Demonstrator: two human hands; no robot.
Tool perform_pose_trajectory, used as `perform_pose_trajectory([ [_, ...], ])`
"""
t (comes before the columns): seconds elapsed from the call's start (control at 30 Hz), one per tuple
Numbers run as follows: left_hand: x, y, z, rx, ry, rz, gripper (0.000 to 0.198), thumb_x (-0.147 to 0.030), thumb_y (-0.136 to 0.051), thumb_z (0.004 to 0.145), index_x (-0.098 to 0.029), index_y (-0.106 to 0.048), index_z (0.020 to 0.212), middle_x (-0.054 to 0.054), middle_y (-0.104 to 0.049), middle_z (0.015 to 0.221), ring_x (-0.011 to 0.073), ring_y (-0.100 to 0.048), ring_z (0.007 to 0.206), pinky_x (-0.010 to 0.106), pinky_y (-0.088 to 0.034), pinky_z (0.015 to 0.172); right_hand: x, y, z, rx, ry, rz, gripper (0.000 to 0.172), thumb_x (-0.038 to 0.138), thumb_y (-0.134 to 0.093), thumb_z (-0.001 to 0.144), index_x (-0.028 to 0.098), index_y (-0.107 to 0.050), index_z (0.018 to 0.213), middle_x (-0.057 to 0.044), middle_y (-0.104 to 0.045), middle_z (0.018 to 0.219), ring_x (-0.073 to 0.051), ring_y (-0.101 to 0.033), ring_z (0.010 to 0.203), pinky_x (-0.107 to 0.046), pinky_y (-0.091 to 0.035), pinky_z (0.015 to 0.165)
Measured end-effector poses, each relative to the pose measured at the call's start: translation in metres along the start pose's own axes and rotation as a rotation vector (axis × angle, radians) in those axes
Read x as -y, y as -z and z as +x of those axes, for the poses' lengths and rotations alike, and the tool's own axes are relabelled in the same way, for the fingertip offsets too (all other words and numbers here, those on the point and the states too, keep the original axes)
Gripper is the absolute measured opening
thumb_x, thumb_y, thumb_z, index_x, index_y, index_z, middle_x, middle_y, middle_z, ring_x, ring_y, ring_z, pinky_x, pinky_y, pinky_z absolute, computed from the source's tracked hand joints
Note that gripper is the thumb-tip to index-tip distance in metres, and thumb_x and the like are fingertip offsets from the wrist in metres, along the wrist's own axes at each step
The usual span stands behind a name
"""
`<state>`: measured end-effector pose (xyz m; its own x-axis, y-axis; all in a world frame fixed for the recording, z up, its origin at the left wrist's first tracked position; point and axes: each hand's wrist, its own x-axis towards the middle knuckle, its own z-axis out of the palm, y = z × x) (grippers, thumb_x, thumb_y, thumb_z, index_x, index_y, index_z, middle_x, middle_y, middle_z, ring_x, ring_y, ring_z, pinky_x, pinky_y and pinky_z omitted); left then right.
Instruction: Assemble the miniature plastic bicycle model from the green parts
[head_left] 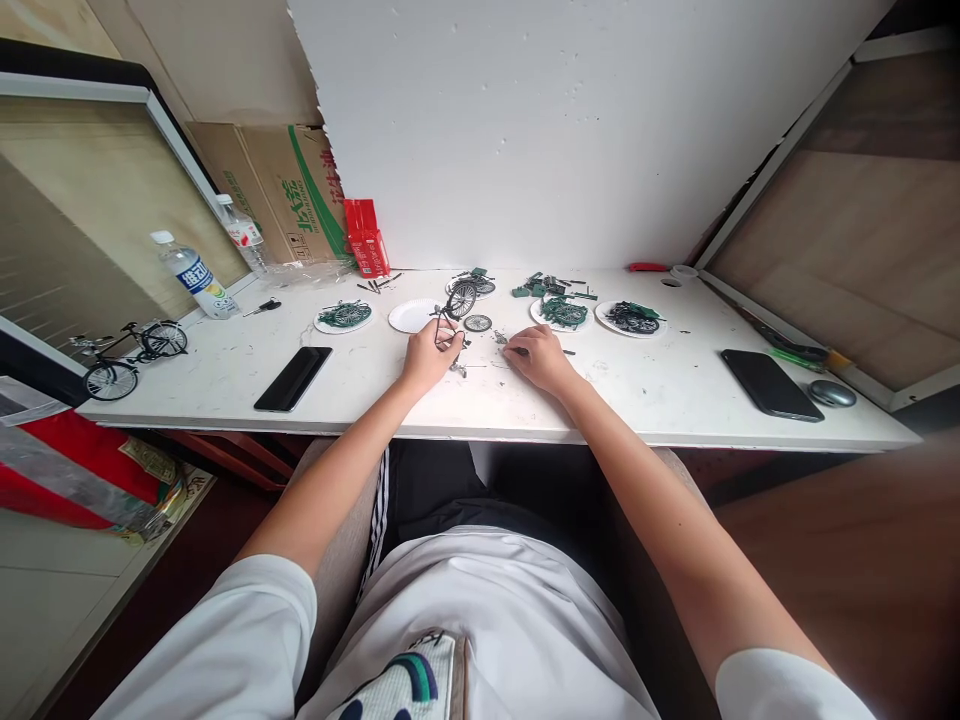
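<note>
Left hand [431,356] pinches a toy bike [460,300], wheel end up, probably keeping the frame exposed. Right hand [541,358] is down by small parts [500,338]; can't tell if gripping. Loose wheel [478,323] between hands, paper plates [407,318] just beyond, likely for reach.

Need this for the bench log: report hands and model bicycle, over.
Left hand gripping part-built model bicycle. Right hand beside small parts, grip unclear. Loose wheel between hands, possibly in the way.
</note>
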<state>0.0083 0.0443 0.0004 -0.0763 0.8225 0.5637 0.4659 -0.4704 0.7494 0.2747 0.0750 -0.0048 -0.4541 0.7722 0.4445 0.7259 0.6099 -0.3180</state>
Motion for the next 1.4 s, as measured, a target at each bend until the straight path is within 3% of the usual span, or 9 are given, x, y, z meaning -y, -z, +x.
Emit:
perform_pose_trajectory([
  [0.33, -0.006, 0.001, -0.001, 0.043, 0.02, -0.022, 0.024, -0.038, -0.079, 0.091, -0.021, -0.071, 0.105, 0.005, -0.078, 0.087, 0.0168, -0.068, 0.071, 0.029, -0.053, 0.076, 0.015, 0.003, 0.0, -0.021, 0.016, -0.026, 0.024, 0.029, -0.062, 0.103, 0.022, -0.085, 0.101, -0.015, -0.077, 0.114, -0.037, -0.056, 0.118, -0.053, -0.046, 0.103],
  [0.73, -0.003, 0.001, -0.002, 0.058, -0.012, 0.004, 0.023, -0.039, -0.076, 0.093, -0.021, -0.07, 0.105, 0.006, -0.079, 0.087, 0.0172, -0.069, 0.071, 0.03, -0.054, 0.076, 0.003, -0.001, 0.003, -0.044, -0.067, 0.007, 0.026, 0.023, -0.056, 0.105, 0.018, -0.082, 0.102, -0.017, -0.076, 0.112, -0.036, -0.056, 0.114, -0.05, -0.046, 0.1],
  [0.97, -0.004, 0.001, -0.002, 0.062, -0.007, 0.002, 0.022, -0.038, -0.077, 0.092, -0.021, -0.071, 0.105, 0.006, -0.079, 0.087, 0.0176, -0.069, 0.072, 0.03, -0.054, 0.076, 0.011, 0.002, 0.001, -0.035, 0.035, 0.01, 0.025, 0.033, -0.061, 0.106, 0.021, -0.083, 0.105, -0.015, -0.075, 0.112, -0.035, -0.056, 0.114, -0.049, -0.047, 0.103],
  [1.4, -0.004, 0.0, -0.001, 0.058, 0.016, -0.052, 0.023, -0.04, -0.078, 0.091, -0.021, -0.07, 0.103, 0.005, -0.078, 0.085, 0.017, -0.07, 0.072, 0.03, -0.055, 0.076, 0.022, 0.007, 0.001, 0.043, 0.091, -0.16, 0.029, 0.023, -0.056, 0.106, 0.019, -0.084, 0.101, -0.018, -0.072, 0.111, -0.037, -0.054, 0.117, -0.048, -0.045, 0.095],
])
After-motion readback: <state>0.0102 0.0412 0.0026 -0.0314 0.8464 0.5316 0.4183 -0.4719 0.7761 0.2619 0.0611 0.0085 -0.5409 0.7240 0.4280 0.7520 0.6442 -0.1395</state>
